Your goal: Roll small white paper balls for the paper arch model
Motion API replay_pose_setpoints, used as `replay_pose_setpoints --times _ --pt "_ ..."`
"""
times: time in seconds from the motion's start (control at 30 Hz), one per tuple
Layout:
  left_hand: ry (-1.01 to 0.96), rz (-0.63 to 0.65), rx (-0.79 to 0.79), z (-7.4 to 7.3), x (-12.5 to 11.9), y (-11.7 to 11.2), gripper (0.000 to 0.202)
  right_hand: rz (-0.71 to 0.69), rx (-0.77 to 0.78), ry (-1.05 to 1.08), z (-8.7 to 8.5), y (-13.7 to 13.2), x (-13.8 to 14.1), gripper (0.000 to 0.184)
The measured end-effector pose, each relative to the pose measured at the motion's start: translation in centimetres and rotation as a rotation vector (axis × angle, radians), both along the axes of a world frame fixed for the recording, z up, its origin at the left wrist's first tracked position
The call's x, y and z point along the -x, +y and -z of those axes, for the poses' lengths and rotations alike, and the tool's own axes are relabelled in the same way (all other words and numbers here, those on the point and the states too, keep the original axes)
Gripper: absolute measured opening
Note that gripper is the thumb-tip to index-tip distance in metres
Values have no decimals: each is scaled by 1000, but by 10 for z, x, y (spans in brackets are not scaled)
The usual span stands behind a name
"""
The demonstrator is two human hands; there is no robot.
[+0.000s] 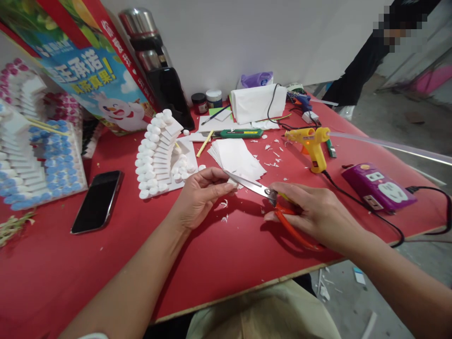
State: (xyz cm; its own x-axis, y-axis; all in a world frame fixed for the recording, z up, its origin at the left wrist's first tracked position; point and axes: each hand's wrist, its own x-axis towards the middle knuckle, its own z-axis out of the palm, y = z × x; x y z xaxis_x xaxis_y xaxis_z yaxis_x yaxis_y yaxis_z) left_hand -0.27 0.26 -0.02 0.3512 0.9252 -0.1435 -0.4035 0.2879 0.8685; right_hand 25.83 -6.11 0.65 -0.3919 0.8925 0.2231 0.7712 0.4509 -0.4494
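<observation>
My left hand (pixel 206 190) pinches a small white piece (pixel 233 182), mostly covered by my fingers, so its exact kind is unclear. My right hand (pixel 310 209) grips scissors (pixel 271 195) with orange handles. Their blades point left, and the tips are at the white piece by my left fingertips. Just behind lies a stack of white paper sheets (pixel 238 157). To the left of it stands a white stepped model (pixel 158 157) edged with round white pieces. White scraps (pixel 225 218) lie on the red table below my hands.
A yellow glue gun (pixel 312 143) and a purple power block (pixel 379 186) with cables are on the right. Behind the paper lies a green utility knife (pixel 240 133). A phone (pixel 97 201), a blue-and-white model (pixel 52 165) and a tall printed box (pixel 95 61) occupy the left.
</observation>
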Motion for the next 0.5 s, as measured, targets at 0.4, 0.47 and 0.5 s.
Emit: replay_pose_setpoints --times 0.4,0.47,0.5 --pt "115 31 -102 -4 1 -3 29 423 40 -339 -8 3 -18 36" --pt "118 35 -104 -4 1 -3 27 452 46 -500 -9 3 -19 34" --pt "117 39 -102 -4 1 -3 26 454 68 -546 -10 3 -18 33"
